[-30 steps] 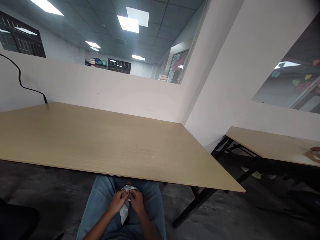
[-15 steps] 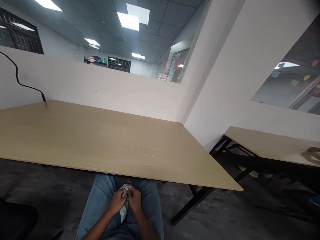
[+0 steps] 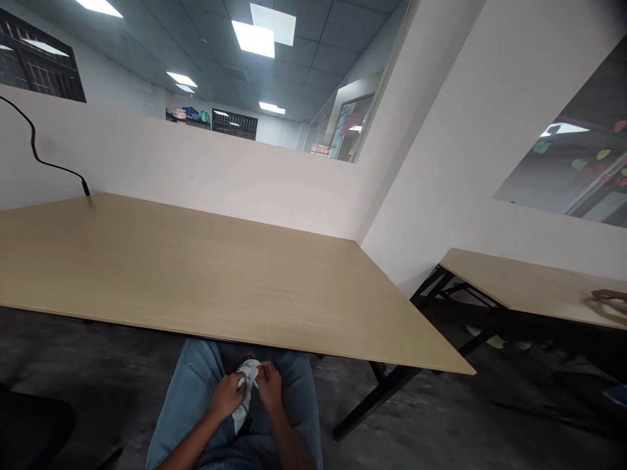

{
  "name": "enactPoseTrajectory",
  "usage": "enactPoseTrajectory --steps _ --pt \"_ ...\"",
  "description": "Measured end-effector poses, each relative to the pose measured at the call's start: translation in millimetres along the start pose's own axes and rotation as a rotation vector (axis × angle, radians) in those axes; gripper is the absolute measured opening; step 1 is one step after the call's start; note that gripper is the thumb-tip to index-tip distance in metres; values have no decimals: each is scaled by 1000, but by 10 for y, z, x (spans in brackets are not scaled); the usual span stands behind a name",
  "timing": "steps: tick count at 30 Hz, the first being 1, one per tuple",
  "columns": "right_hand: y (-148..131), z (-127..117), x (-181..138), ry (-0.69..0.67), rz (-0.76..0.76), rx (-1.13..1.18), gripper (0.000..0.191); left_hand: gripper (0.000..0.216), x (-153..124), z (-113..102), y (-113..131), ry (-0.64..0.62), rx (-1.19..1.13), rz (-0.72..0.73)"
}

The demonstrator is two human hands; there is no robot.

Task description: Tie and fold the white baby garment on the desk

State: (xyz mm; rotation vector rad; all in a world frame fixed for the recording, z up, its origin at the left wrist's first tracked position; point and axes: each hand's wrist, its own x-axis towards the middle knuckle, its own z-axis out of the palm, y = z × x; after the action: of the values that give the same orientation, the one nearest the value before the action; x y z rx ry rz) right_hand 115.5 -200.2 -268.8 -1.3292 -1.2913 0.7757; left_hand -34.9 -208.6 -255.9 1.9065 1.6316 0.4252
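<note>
A white, crumpled, soft thing with faint green print (image 3: 240, 416) is held low over the lap, beyond the table's front edge. I cannot make out whether it is a bag or a packet. My left hand (image 3: 228, 393) is closed around its left side. On the other side, my right hand (image 3: 269, 385) pinches its upper right edge with fingers bent together. The upper part of the white thing shows between the two hands, while its lower end hangs down between the thighs.
The wooden table (image 3: 196, 261) stands in front of my knees, with a black cable (image 3: 59, 168) at its far left. A second table (image 3: 529, 281) is at the right, with a person's hand (image 3: 610, 297) on it. A dark chair (image 3: 32, 424) stands lower left.
My hands have moved slightly apart, the right one a little up and to the right. More of the white thing's upper part now shows between them.
</note>
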Motion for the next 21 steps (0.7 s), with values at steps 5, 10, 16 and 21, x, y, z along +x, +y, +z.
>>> enactPoseTrajectory --steps 5,10,16,21 --pt "9 29 -4 -11 -12 37 45 33 15 36 -22 6 28 11" --pt "-2 32 -13 -59 -11 32 38 30 17 38 -16 35 34 59" --pt "-10 43 -29 -53 -34 0 34 49 -3 56 -35 -30 76 24" --pt "15 39 -24 -4 -1 42 40 49 -12 -4 55 -111 142 -6"
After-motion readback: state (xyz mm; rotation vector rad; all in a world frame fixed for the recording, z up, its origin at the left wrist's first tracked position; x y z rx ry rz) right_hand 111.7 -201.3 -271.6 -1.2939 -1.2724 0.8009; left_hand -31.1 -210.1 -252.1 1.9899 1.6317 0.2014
